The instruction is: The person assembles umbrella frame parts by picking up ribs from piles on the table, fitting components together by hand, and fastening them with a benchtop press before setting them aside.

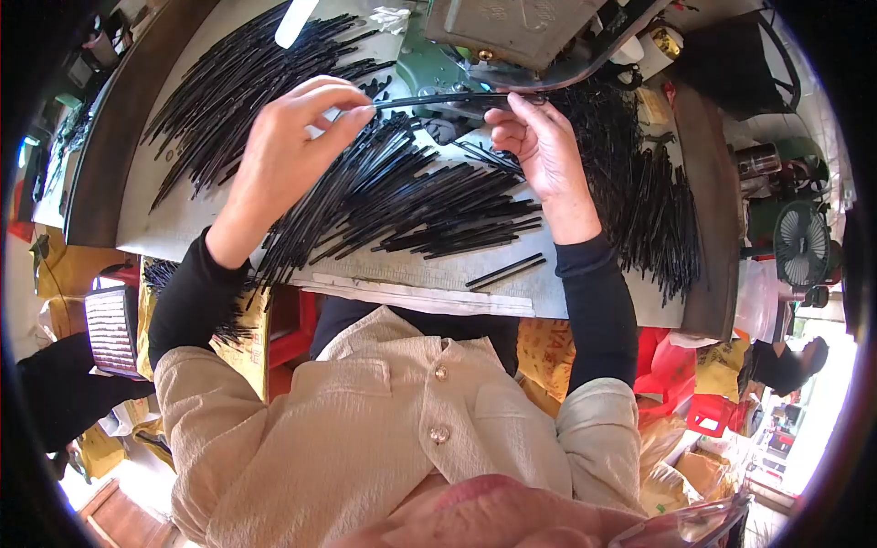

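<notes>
A thin black strip point(438, 99) is stretched level between my two hands, in front of a green machine point(425, 64). Its left end is pinched between thumb and forefinger of my left hand point(297, 137). My right hand point(541, 146) holds the other end between thumb and fingers, the remaining fingers curled. Under and around my hands lie piles of black strips: one fans out at the upper left point(247, 82), another spreads across the middle point(438, 201), and a third lies on the right point(653, 210). Two single strips point(505, 273) rest near the table's front edge.
The metal table point(621, 306) has raised brown sides point(708, 210). A metal machine housing point(512, 27) overhangs the far side. At the right stands a fan point(801, 242). Yellow sacks point(545, 356) and a red bag point(662, 370) are below the table. A dark-clothed person point(790, 365) is farther right.
</notes>
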A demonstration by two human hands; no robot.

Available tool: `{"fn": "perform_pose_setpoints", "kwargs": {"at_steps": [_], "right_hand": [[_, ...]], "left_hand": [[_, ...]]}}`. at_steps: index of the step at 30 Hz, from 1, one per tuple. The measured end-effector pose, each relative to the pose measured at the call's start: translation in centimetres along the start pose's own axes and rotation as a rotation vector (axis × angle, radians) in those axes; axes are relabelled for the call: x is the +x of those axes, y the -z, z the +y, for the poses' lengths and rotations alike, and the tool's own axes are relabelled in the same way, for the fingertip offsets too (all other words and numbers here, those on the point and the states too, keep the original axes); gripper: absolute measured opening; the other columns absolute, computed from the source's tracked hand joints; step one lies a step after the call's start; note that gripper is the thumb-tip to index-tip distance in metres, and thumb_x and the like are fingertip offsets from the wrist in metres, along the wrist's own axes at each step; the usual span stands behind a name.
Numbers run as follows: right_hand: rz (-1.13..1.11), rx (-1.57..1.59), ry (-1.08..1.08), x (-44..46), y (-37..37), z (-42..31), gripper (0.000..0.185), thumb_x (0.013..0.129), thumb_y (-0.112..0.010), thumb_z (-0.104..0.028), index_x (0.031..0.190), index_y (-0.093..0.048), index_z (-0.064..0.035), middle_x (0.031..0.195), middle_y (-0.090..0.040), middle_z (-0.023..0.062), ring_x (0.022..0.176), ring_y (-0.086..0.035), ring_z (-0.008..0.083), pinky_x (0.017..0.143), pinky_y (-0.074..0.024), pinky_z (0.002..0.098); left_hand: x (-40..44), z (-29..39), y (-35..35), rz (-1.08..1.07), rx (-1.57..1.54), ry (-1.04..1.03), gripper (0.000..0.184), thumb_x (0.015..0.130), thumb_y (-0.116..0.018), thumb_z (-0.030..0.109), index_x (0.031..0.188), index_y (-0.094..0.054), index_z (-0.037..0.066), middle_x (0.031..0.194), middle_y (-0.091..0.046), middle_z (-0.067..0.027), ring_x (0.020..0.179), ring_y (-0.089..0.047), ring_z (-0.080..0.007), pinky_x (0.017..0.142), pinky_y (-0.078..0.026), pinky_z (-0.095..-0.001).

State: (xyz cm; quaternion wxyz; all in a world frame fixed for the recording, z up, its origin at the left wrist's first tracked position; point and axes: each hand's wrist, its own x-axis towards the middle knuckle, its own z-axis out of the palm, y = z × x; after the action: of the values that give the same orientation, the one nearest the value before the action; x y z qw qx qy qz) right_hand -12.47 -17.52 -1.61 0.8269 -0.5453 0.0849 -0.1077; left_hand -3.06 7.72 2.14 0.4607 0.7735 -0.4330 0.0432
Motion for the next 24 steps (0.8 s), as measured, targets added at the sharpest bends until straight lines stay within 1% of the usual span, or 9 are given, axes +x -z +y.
{"fn": "perform_pose_setpoints", "kwargs": {"at_steps": [3, 4, 5, 7, 8, 11, 15, 21, 24], "right_hand": [[0.015, 0.008, 0.024, 0.2, 0.0, 0.1, 0.019, 0.086, -0.054, -0.015, 0.096, -0.056, 0.0012, 0.081, -0.063, 0.0164, 0.063, -0.063, 0.0168, 0.057, -0.0537, 0.0265], [0.026, 0.013, 0.03, 0.3, 0.1, 0.1, 0.019, 0.086, -0.054, -0.015, 0.096, -0.055, 0.0015, 0.082, -0.063, 0.0168, 0.063, -0.063, 0.017, 0.057, -0.0537, 0.0268], [0.037, 0.019, 0.035, 0.4, 0.2, 0.2, 0.019, 0.086, -0.054, -0.015, 0.096, -0.055, 0.0017, 0.083, -0.063, 0.0173, 0.064, -0.063, 0.0172, 0.057, -0.0538, 0.027], [0.035, 0.024, 0.044, 0.5, 0.3, 0.3, 0.02, 0.087, -0.054, -0.015, 0.096, -0.054, 0.0022, 0.084, -0.063, 0.0179, 0.064, -0.063, 0.0175, 0.057, -0.0539, 0.0271], [0.039, 0.036, 0.056, 0.6, 0.4, 0.4, 0.02, 0.087, -0.054, -0.015, 0.096, -0.053, 0.0026, 0.085, -0.063, 0.0185, 0.064, -0.063, 0.0177, 0.058, -0.0539, 0.0271], [0.05, 0.032, 0.088, 0.8, 0.5, 0.6, 0.02, 0.087, -0.053, -0.014, 0.096, -0.053, 0.0033, 0.086, -0.062, 0.0194, 0.065, -0.063, 0.0182, 0.058, -0.0541, 0.0272], [0.059, 0.024, 0.083, 0.8, 0.4, 0.5, 0.018, 0.088, -0.052, -0.013, 0.095, -0.052, 0.0033, 0.086, -0.062, 0.0195, 0.065, -0.063, 0.0185, 0.059, -0.0541, 0.0273], [0.035, 0.028, 0.1, 0.8, 0.6, 0.4, 0.017, 0.088, -0.05, -0.013, 0.096, -0.052, 0.0031, 0.086, -0.062, 0.0195, 0.066, -0.063, 0.0189, 0.06, -0.0539, 0.0276], [0.051, 0.035, 0.101, 1.0, 0.7, 0.5, 0.018, 0.088, -0.05, -0.012, 0.096, -0.052, 0.0037, 0.086, -0.062, 0.0196, 0.066, -0.063, 0.0193, 0.06, -0.0539, 0.0276]], "left_hand": [[1.1, -3.7, -1.7, 0.01, 0.045, -0.015, 0.024, 0.082, -0.059, 0.019, 0.098, -0.06, 0.001, 0.087, -0.06, -0.0077, 0.071, -0.058, -0.014, 0.061, -0.045, -0.0228], [1.6, -4.6, -1.7, -0.043, 0.109, -0.031, 0.03, 0.085, -0.057, 0.024, 0.105, -0.059, 0.002, 0.093, -0.062, -0.0075, 0.085, -0.058, -0.0127, 0.065, -0.047, -0.0216], [2.0, -5.0, -2.1, -0.038, 0.106, -0.028, 0.03, 0.085, -0.057, 0.024, 0.105, -0.059, 0.002, 0.093, -0.062, -0.0075, 0.085, -0.058, -0.0127, 0.065, -0.047, -0.0216], [2.8, -5.4, -2.9, -0.149, -0.397, 0.267, 0.033, 0.084, -0.058, 0.03, 0.102, -0.06, 0.002, 0.082, -0.061, -0.0046, 0.071, -0.058, -0.0107, 0.058, -0.047, -0.0217], [3.2, -5.3, -3.3, -0.188, -0.445, 0.29, 0.036, 0.085, -0.056, 0.035, 0.099, -0.06, 0.002, 0.076, -0.06, -0.0025, 0.067, -0.057, -0.0085, 0.056, -0.047, -0.0205], [4.1, -5.3, -3.7, -0.283, -0.509, 0.413, 0.035, 0.085, -0.056, 0.036, 0.092, -0.061, 0.002, 0.07, -0.059, -0.0019, 0.061, -0.057, -0.0081, 0.053, -0.047, -0.0198], [4.9, -5.8, -4.3, -0.267, -0.543, 0.476, 0.031, 0.084, -0.059, 0.033, 0.072, -0.058, 0.005, 0.057, -0.052, 0.0011, 0.051, -0.053, -0.0071, 0.047, -0.042, -0.019], [4.9, -5.1, -4.3, -0.213, -0.651, 0.404, 0.029, 0.084, -0.061, 0.029, 0.067, -0.055, 0.006, 0.052, -0.043, 0.0036, 0.045, -0.044, -0.0061, 0.042, -0.035, -0.0197], [5.2, -5.5, -4.8, -0.234, -0.655, 0.483, 0.027, 0.083, -0.061, 0.029, 0.07, -0.056, 0.006, 0.051, -0.042, 0.0039, 0.045, -0.044, -0.0061, 0.041, -0.033, -0.02]]}}
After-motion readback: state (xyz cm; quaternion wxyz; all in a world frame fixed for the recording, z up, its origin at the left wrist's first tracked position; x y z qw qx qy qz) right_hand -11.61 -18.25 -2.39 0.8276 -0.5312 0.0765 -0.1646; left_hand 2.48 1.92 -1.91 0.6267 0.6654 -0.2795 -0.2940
